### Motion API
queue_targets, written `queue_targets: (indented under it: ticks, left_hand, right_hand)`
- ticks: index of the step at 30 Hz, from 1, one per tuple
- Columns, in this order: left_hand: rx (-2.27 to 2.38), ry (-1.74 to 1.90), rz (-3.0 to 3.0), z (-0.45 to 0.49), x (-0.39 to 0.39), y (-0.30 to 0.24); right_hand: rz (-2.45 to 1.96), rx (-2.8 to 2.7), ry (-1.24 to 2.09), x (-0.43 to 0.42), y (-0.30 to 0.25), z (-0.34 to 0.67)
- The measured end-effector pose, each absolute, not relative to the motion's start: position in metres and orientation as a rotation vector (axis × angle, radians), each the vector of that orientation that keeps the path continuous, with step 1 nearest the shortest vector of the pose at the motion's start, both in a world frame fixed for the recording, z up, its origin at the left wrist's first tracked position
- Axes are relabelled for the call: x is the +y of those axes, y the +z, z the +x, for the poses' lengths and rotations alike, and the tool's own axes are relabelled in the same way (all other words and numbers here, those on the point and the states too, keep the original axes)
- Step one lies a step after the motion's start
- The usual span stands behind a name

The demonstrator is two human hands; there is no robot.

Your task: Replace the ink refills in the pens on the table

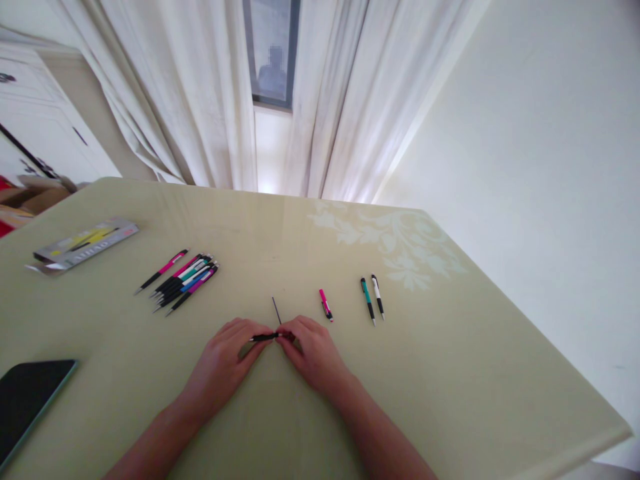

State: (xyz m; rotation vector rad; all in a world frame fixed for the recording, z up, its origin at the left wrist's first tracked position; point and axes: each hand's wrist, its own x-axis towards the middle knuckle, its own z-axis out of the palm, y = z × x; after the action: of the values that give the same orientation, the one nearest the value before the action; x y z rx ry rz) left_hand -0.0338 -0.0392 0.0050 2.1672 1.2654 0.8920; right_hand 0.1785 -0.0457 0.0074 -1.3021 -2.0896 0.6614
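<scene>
Fingertips of my left hand (227, 350) pinch a short black pen barrel (261, 337) with a pale tip pointing left. My right hand (313, 350) is closed at the barrel's right end; whatever sits between its thumb and forefinger is too small and covered to make out. Just beyond the fingertips lies a thin dark ink refill (276, 310) on the table. The pink upper half of a pen (325, 305), with a black clip, rests beyond my right hand. Farther right, a teal pen (368, 301) and a white pen (378, 297) lie side by side.
Several pens (185, 283) in mixed colours lie bunched at the left, a pink one (161, 272) beside them. Behind is an opened pen box (85, 245). A dark-screened phone or tablet (33, 400) lies near left on the pale table (450, 373). Curtains and a wall stand beyond.
</scene>
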Motion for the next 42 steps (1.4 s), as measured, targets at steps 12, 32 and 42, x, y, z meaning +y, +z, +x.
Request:
queue_targets:
  ticks: [12,32,42]
  left_hand:
    - [1.57,0.872,2.113,-0.037,-0.032,-0.001]
    - [1.107,0.664,2.549,-0.029,-0.038,-0.008]
    - [0.998,0.587,2.637,-0.026,-0.043,-0.006]
  right_hand:
    - [-1.353,-2.091,0.494,-0.046,0.01,0.181]
    - [-1.549,-2.014,0.174,-0.033,-0.008,0.183]
    - [-1.542,-2.039,0.242,-0.032,-0.006,0.184]
